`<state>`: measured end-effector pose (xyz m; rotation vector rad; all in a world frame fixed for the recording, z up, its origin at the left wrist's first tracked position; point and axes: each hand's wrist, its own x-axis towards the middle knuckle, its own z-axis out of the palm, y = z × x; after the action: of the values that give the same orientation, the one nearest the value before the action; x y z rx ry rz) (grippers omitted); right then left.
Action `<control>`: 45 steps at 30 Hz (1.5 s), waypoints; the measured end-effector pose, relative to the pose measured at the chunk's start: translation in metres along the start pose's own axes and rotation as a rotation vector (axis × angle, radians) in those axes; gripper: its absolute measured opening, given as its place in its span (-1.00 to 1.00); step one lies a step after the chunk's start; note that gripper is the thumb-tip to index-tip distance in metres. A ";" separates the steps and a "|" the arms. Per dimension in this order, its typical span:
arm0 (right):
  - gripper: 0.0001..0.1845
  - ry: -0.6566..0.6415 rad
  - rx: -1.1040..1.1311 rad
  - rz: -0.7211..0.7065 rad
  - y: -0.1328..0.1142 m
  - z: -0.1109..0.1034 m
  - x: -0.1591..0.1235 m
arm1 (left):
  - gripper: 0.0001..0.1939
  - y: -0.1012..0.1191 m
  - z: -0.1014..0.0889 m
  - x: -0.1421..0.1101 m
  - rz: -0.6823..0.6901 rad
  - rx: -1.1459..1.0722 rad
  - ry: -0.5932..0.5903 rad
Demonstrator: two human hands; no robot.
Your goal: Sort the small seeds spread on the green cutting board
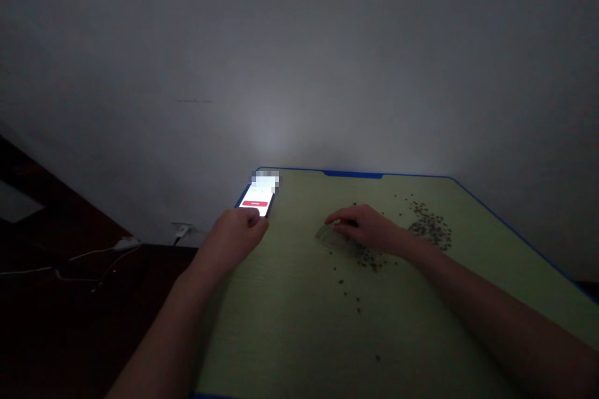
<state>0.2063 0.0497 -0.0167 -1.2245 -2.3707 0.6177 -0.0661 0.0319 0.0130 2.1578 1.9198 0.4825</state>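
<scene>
My left hand (238, 230) is curled closed at the near end of a lit phone (257, 193), which lies by the table's left edge. Its fingers cover the bottom of the screen, and what they grip, if anything, is hidden. Over a clear, thin-rimmed dish (326, 235) my right hand (362, 225) holds its fingers together in a pinch. Anything between those fingertips is too small or dark to make out. Small dark seed-like pieces (372, 260) lie just below the right hand; I cannot tell which are inside the dish.
A larger heap of the same dark pieces (430, 229) spreads right of my right wrist. Several stray pieces dot the pale green, blue-edged table (290, 324). A grey wall (299, 75) rises behind it. On the left, cables run near a wall socket (181, 230).
</scene>
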 end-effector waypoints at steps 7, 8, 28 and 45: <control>-0.71 0.023 0.028 -0.005 -0.013 0.002 -0.004 | -0.71 0.001 -0.002 -0.001 -0.004 -0.013 -0.011; -0.71 0.034 0.034 0.007 -0.012 -0.001 -0.006 | -0.71 0.002 -0.002 -0.001 -0.007 -0.014 -0.014; -0.73 0.053 0.055 0.019 -0.012 0.002 -0.013 | -0.70 0.004 -0.004 -0.002 -0.020 -0.026 -0.031; -0.72 0.059 0.059 0.061 -0.007 0.001 -0.024 | -0.71 0.004 -0.004 -0.001 -0.013 -0.034 -0.038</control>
<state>0.2141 0.0259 -0.0168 -1.2761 -2.2575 0.6567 -0.0642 0.0306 0.0176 2.1163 1.8907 0.4646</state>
